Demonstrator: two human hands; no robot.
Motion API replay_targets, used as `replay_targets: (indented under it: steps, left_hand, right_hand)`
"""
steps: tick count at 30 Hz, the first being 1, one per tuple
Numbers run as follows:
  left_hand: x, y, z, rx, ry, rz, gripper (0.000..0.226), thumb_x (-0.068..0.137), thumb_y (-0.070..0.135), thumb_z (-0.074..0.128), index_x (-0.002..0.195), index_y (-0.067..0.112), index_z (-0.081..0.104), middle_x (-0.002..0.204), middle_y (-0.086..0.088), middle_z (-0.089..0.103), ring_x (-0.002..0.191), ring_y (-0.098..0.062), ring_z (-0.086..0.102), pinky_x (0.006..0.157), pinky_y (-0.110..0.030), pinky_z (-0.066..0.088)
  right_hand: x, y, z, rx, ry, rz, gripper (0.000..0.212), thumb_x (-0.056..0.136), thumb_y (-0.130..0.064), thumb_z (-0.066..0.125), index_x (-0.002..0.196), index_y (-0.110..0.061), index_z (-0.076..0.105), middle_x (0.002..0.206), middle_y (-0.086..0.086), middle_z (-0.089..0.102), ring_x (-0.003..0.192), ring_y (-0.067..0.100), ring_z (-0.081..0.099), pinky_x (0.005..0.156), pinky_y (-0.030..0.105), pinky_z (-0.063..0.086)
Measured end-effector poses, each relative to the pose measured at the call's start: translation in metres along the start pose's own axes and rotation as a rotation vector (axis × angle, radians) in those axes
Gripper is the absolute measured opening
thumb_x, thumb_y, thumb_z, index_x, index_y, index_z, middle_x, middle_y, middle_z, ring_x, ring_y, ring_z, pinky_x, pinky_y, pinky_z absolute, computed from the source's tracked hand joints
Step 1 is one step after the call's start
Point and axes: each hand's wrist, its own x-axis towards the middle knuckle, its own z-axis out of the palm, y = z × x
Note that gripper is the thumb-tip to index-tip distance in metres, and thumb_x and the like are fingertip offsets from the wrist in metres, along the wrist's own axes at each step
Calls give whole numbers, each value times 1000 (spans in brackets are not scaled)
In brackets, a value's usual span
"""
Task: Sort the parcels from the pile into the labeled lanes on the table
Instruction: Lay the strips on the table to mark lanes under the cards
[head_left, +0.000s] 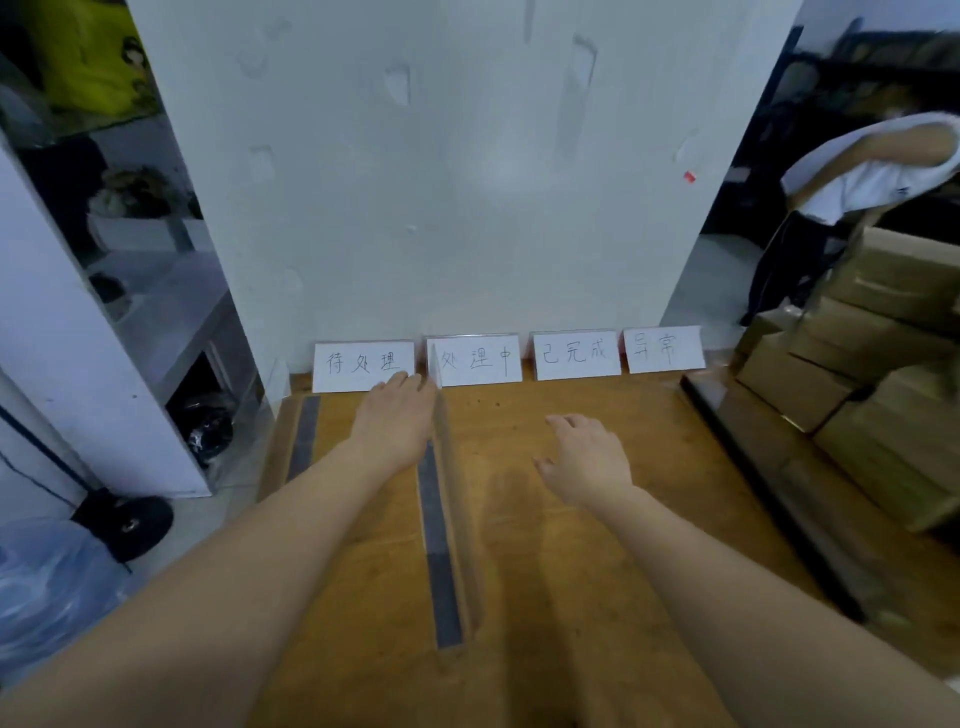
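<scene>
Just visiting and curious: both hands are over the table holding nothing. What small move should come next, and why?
Probably reach the right hand toward the stacked cardboard boxes on its side and take one. It hovers open over the wooden table, holding nothing, while the left hand lies farther off, by the clear divider near the label cards.

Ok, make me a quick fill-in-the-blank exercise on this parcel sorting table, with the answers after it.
1. Against the wall stand ___ white label cards.
2. The left hand reaches toward the clear divider between the first and ___ cards from the left.
3. The right hand, over the wooden table, holds ___.
4. The cardboard boxes are stacked at the table's ___ side.
Missing words: four; second; nothing; right.
</scene>
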Motion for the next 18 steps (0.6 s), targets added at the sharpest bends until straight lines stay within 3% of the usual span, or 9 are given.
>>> replay_targets:
  steps: [4, 10, 18]
  left_hand:
    - [14, 45, -15, -1, 29, 57, 38, 87, 13, 62, 123, 12, 48, 119, -4, 55, 113, -22, 48, 85, -30, 40]
    - [23, 126, -29, -64, 39, 97, 45, 88, 11, 61, 130, 11, 47, 126, -5, 54, 119, -23, 47, 92, -33, 44]
    - [27, 242, -37, -145, 26, 126, 31, 87, 11, 58, 118, 11, 50, 121, -5, 56, 113, -23, 49, 87, -31, 43]
  right_hand:
    - [-12, 40, -15, -12, 16, 33, 60, 100, -42, 52, 153, -18, 34, 156, 5, 39, 144, 25, 35, 115, 41, 32]
    - [-36, 116, -33, -22, 36, 95, 58, 99, -42, 54, 150, -19, 39, 151, 5, 45, 139, 25, 41, 113, 42, 36]
    - [-69, 223, -38, -43, 31, 186, 49, 99, -44, 54, 142, -20, 48, 140, 6, 53, 131, 25, 49, 109, 43, 40]
